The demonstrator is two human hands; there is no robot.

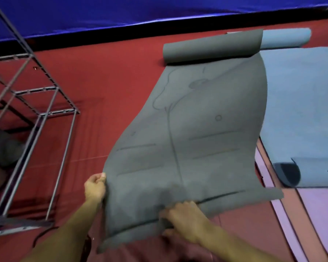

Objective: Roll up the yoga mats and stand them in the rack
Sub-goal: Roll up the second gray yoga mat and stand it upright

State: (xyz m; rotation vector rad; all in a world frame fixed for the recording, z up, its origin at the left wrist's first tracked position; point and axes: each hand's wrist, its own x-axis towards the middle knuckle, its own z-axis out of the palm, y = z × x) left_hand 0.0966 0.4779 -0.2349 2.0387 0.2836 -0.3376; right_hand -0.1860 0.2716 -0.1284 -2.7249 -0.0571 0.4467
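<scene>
On the red floor (110, 76) the grey mat (193, 140) is lifted at its near end, both hands pinching it: left hand (95, 188) at the edge, right hand (186, 218) underneath. Its far end curls; blue mat (301, 103) and purple mat (320, 214) lie unrolled, and the rack (36, 114) seems empty.

Head view, downward, close over floor (121, 82)
</scene>
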